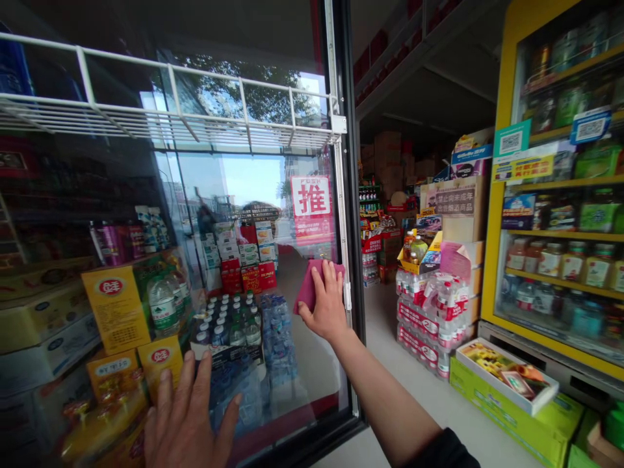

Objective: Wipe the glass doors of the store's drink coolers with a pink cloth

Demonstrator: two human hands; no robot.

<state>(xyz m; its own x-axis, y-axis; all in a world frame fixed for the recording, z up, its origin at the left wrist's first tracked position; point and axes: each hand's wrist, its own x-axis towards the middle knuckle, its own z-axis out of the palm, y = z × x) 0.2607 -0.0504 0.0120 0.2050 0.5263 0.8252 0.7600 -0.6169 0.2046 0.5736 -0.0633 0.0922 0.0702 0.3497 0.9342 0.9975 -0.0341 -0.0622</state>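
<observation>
My right hand (325,298) presses a folded dark pink cloth (303,296) against the glass door (312,364), near the frame edge and below a red and white push sticker (311,198). Part of the cloth is hidden under the palm. My left hand (188,416) is raised at the lower left with its fingers spread and nothing in it. It is in front of the glass; whether it touches the pane I cannot tell.
A white wire rack (170,123) spans the door's upper part. Through the glass show bottles (229,325) and yellow boxes (117,309). To the right stand shrink-wrapped bottle packs (424,325), a green box (511,406) and a yellow drinks fridge (507,130). A dark door frame (355,260) edges the pane.
</observation>
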